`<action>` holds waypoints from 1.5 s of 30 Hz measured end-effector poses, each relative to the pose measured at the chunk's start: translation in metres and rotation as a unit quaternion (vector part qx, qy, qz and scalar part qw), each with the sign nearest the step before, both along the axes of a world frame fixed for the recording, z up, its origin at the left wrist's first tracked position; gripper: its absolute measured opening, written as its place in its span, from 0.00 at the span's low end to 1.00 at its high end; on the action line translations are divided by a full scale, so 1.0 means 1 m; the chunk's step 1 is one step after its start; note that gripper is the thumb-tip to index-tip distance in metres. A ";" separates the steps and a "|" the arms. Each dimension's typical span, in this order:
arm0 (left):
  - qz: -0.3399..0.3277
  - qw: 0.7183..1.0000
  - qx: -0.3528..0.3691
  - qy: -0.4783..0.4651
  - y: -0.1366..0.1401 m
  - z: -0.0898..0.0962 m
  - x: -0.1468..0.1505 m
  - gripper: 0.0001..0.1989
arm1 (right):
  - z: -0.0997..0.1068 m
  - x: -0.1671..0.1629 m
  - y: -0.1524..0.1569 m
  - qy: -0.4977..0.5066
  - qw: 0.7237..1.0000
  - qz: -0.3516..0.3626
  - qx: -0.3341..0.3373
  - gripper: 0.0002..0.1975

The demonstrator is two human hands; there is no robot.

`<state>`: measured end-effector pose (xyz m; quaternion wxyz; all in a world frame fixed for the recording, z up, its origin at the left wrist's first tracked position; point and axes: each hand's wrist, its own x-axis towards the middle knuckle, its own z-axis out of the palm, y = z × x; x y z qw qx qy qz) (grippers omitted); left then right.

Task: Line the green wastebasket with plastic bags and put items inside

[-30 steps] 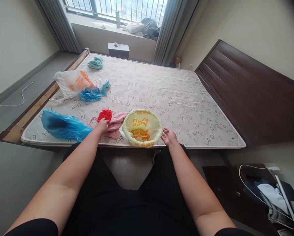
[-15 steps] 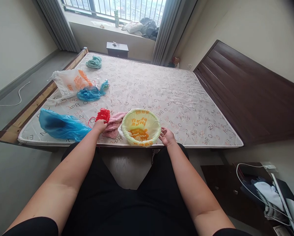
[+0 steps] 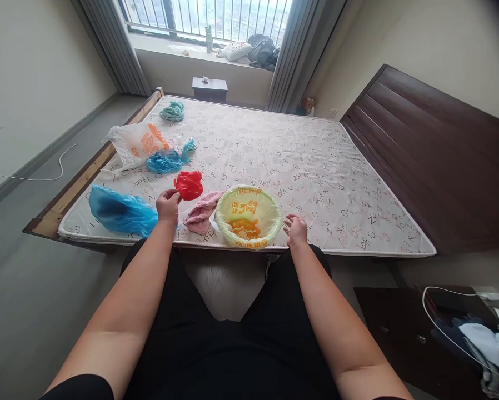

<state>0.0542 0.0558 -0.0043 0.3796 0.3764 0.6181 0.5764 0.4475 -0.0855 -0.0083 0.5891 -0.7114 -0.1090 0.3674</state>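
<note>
My left hand [image 3: 168, 205] pinches a crumpled red plastic bag [image 3: 188, 185] by its near edge, holding it over the mattress [image 3: 316, 183]. To the right of that bag, a pink towel [image 3: 203, 214] lies bunched against a round basket [image 3: 218, 214]. The basket is lined with a yellowish plastic bag [image 3: 249, 222] printed in orange, its edge folded over the rim. Beside the basket's right side is my right hand [image 3: 296, 229], fingers apart and holding nothing. A blue plastic bag [image 3: 122, 211] lies left of my left hand.
Farther back on the mattress lie a white bag with orange print [image 3: 139, 143], a crumpled blue bag [image 3: 166, 161] and a teal cloth [image 3: 173, 111]. A dark headboard [image 3: 433, 144] rises at the right. A drawer cabinet [image 3: 383, 316] with clothes stands at lower right.
My left hand has lifted the red bag up from beside the pink towel. My right hand has drawn away from the basket's rim. The view has shifted slightly left.
</note>
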 end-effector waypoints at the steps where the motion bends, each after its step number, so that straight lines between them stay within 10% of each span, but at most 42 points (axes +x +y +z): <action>1: -0.008 0.998 0.037 -0.049 -0.005 0.011 0.006 0.10 | 0.005 -0.002 -0.002 -0.067 0.998 -0.017 0.009 0.09; 8: -0.126 0.970 0.129 -0.164 -0.056 0.096 0.077 0.08 | 0.058 -0.043 -0.018 -0.453 0.856 0.137 0.211 0.34; 13: -0.353 0.920 0.093 -0.142 -0.102 0.106 0.122 0.04 | 0.072 -0.071 -0.021 -0.542 0.748 0.229 0.307 0.40; 19: -0.447 0.881 0.140 -0.071 -0.144 0.102 0.151 0.05 | 0.072 -0.065 -0.030 -0.476 0.788 0.248 0.303 0.26; 24: -0.323 0.919 0.218 0.057 -0.148 0.105 0.151 0.13 | 0.082 -0.060 -0.038 -0.415 0.826 0.266 0.272 0.16; 30: -0.427 0.883 0.154 -0.123 -0.134 0.096 0.144 0.44 | 0.103 -0.070 -0.042 -0.292 0.833 0.369 0.291 0.12; 34: -0.460 0.863 0.097 -0.185 -0.137 0.098 0.145 0.41 | 0.101 -0.073 -0.039 -0.379 0.801 0.385 0.260 0.11; 40: -0.361 0.917 0.037 -0.168 -0.148 0.100 0.158 0.29 | 0.099 -0.084 -0.039 -0.474 0.788 0.350 0.179 0.16; 45: -0.276 0.933 0.060 -0.222 -0.134 0.094 0.154 0.29 | 0.112 -0.082 -0.044 -0.359 0.803 0.405 0.247 0.29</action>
